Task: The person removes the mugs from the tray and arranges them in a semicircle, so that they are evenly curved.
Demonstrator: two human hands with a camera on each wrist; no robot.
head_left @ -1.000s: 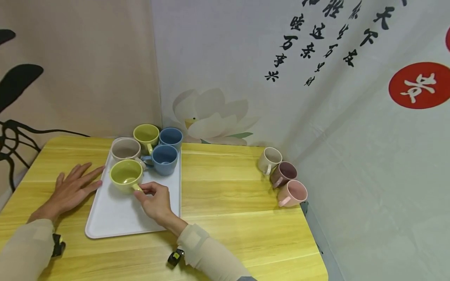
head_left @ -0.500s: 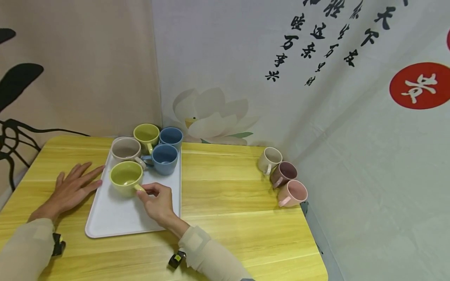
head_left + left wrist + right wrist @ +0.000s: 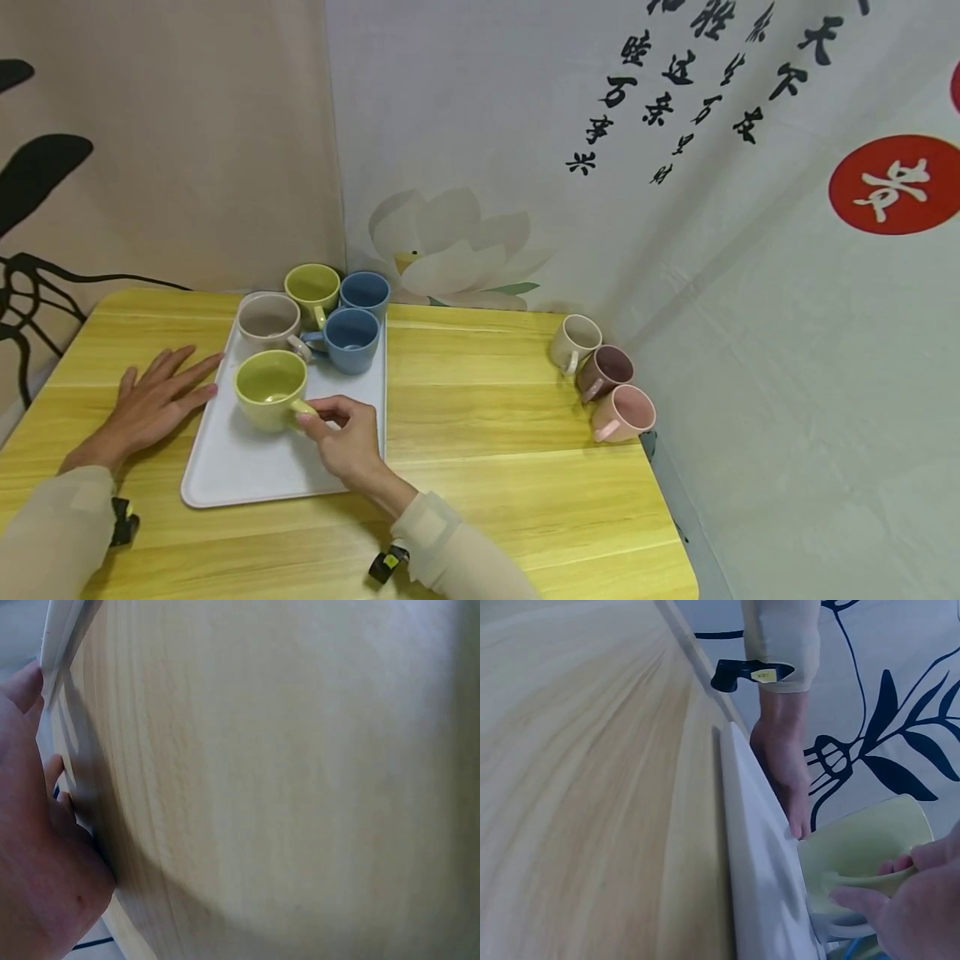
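With thumb and fingers, my right hand [image 3: 348, 437] pinches the handle of a yellow-green cup [image 3: 258, 408] at the front of the white tray [image 3: 240, 479]. Whether its base touches the tray is hard to tell. In the right wrist view the same cup [image 3: 855, 840] shows beside the tray's surface, its handle between the fingers. My left hand [image 3: 153, 408] lies spread on the table, fingertips at the tray's left edge. Behind the held cup stand a beige cup [image 3: 258, 321], another yellow-green cup [image 3: 311, 287] and two blue cups, the nearer blue cup [image 3: 351, 346] with its handle leftward.
At the table's right edge, a cream cup [image 3: 573, 337], a dark purple cup [image 3: 604, 372] and a pink cup [image 3: 622, 417] stand in a row. The wooden table [image 3: 480, 400] meets printed fabric [image 3: 465, 125] behind and on the right.
My right hand has drawn the yellow-green cup a little toward me, away from the beige cup, and its handle has turned slightly rightward. The left hand stays put.
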